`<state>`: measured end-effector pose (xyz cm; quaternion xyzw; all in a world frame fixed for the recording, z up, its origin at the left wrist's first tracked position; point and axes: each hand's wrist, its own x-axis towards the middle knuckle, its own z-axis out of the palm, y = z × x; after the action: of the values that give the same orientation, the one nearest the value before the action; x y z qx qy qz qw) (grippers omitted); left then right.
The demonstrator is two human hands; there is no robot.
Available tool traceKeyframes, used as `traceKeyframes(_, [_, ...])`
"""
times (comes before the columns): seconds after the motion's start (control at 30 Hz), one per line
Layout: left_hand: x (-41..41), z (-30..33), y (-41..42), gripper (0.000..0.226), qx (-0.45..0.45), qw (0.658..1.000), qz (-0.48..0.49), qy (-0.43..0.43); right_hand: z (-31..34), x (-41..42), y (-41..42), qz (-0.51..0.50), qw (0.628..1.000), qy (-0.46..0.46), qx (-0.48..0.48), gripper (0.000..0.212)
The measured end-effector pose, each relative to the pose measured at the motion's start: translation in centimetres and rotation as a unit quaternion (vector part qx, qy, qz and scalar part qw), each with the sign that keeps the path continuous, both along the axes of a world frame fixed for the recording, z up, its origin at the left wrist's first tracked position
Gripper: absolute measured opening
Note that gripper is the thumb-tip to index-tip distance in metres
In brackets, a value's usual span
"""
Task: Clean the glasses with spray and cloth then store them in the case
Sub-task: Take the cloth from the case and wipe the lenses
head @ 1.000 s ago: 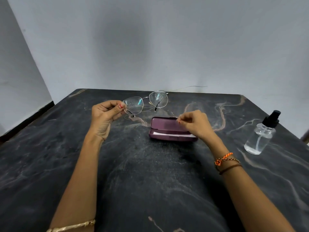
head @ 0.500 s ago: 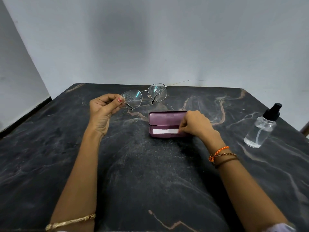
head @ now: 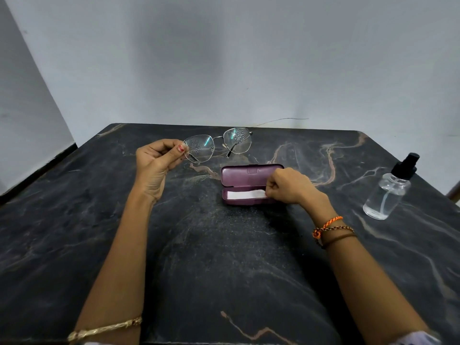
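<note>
My left hand (head: 156,161) pinches the thin-framed glasses (head: 217,145) by their left edge and holds them up above the table, lenses speckled with spray droplets. A maroon glasses case (head: 249,175) lies open in the middle of the table, lid tipped back. Inside it lies a white cloth (head: 245,194). My right hand (head: 288,186) is at the case's right end, fingers curled and pinching the right end of the cloth. A clear spray bottle (head: 388,192) with a black pump stands at the right.
The dark marbled table (head: 211,257) stands against a pale wall, with its left edge near a side wall. A thin wire (head: 283,120) lies along the far edge.
The case lid has swung further open, showing more of the white cloth. My right hand has dropped from the lid to the cloth at the case's right end. The glasses stay held up.
</note>
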<state>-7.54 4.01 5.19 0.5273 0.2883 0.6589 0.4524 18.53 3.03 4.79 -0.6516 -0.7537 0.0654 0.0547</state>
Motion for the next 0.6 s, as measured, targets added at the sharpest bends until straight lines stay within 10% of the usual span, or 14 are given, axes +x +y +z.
traceKeyframes(0.43, [0.0,-0.1,0.0,0.039,0.009,1.0,-0.008,-0.021,0.8,0.7,-0.1,0.015,0.972,0.212,0.097,0.013])
traceKeyframes(0.6, [-0.1,-0.2,0.0,0.042,0.009,0.999,0.001,-0.031,1.5,-0.3,-0.5,-0.058,0.78,0.623,0.021,0.02])
